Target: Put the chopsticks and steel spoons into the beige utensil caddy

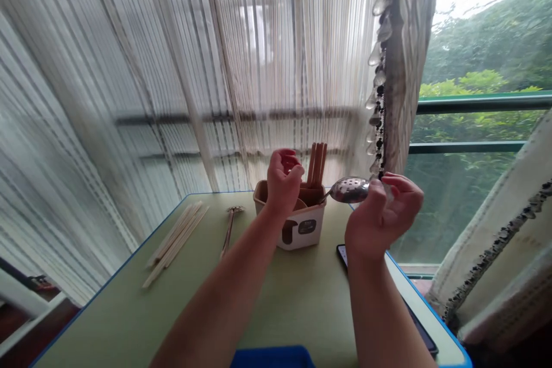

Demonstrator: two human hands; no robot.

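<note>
While, in the head view, the right hand (382, 218) appeared to have its fingers clamped on the bowl of a perforated spoon (349, 190), whose handle met the holder (307, 238) at its rim, the left hand (282, 184) curled near the brown sticks (317, 167), its grip impossible to tell; a steady, slanted hold seemed wisest.

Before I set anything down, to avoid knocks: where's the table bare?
Between left arm and right arm, from holder to blue object; near left, in front of chopsticks, beside left arm. Crowded: around holder, with spoon, left hand, right hand; right edge, with phone.
</note>
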